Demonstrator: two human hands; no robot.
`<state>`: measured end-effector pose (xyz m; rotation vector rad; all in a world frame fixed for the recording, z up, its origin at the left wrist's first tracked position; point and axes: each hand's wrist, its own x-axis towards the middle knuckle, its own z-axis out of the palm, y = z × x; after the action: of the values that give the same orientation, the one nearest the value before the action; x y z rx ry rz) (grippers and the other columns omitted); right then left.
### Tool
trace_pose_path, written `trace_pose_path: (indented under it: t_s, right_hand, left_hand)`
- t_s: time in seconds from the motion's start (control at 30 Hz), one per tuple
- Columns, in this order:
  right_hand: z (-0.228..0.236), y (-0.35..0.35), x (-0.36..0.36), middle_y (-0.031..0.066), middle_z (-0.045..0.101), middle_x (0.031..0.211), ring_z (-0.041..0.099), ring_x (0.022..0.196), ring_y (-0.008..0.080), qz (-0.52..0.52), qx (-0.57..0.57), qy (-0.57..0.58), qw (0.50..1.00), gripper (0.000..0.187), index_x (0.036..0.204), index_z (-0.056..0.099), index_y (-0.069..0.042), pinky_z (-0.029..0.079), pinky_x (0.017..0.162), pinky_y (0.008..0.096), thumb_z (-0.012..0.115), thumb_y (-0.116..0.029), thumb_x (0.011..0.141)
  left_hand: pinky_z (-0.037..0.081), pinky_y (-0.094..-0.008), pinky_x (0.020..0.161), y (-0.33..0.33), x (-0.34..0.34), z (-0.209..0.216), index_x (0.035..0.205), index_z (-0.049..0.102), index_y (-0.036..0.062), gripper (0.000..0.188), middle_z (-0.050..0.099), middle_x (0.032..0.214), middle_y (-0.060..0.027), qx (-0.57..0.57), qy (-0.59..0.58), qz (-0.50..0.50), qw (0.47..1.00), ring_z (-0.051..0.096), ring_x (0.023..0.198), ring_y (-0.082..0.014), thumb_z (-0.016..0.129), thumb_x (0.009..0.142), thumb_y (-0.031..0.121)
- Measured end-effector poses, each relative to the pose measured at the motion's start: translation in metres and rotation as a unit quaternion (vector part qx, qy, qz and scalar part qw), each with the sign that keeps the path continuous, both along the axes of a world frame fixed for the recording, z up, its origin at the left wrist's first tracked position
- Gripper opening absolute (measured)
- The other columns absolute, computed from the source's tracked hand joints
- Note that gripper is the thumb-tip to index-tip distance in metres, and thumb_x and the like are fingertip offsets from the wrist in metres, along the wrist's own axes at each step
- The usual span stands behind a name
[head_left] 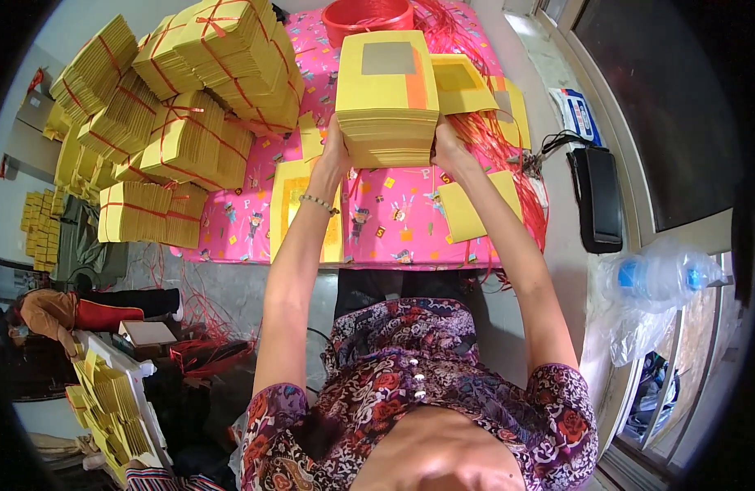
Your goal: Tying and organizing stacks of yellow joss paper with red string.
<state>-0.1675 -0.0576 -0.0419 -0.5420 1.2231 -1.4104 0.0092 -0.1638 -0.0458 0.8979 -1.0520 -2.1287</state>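
Observation:
A tall stack of yellow paper (386,127) stands at the far middle of the table, with a grey rectangle and an orange strip on its top sheet. My left hand (336,149) is pressed to its left side, and my right hand (448,147) grips the lower right side; the fingers of both are partly hidden. Under my left forearm lies a flat yellow sheet (286,209) with an orange-gold patch. Another plain yellow piece (480,206) rests beside my right forearm.
Bundles of yellow paper tied with red strips (185,139) are piled on the left of the pink patterned table cover (377,241). Behind the stack is a red basin (368,18) with loose red strips (521,184). At left, a person (62,315) works by more yellow bundles.

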Motion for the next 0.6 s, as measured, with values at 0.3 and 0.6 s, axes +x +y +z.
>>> trace_pose_path:
  t_s: [0.3,0.6]
  right_hand:
    - [0.016,0.030,0.017,0.0101,0.035,0.146,0.040,0.131,0.0259,0.000,-0.016,0.024,1.000,0.064,0.148,0.021,-0.019,0.041,0.099,0.0542,0.026,-0.058,0.097]
    - [0.028,0.046,0.022,0.0075,0.044,0.140,0.046,0.125,0.0221,0.023,0.024,-0.034,0.999,0.066,0.143,0.033,-0.017,0.044,0.094,0.0448,0.031,-0.062,0.095]
  left_hand:
    - [0.038,-0.0506,0.101,0.018,0.009,-0.008,0.128,0.050,0.0060,0.062,0.051,0.132,-0.0152,0.051,0.049,0.017,0.997,0.048,0.121,-0.0309,0.039,0.089,0.053]
    - [0.041,-0.0471,0.101,0.029,0.020,-0.014,0.132,0.048,0.0091,0.059,0.053,0.132,-0.0113,0.053,0.018,0.041,0.998,0.052,0.120,-0.0268,0.040,0.092,0.052]
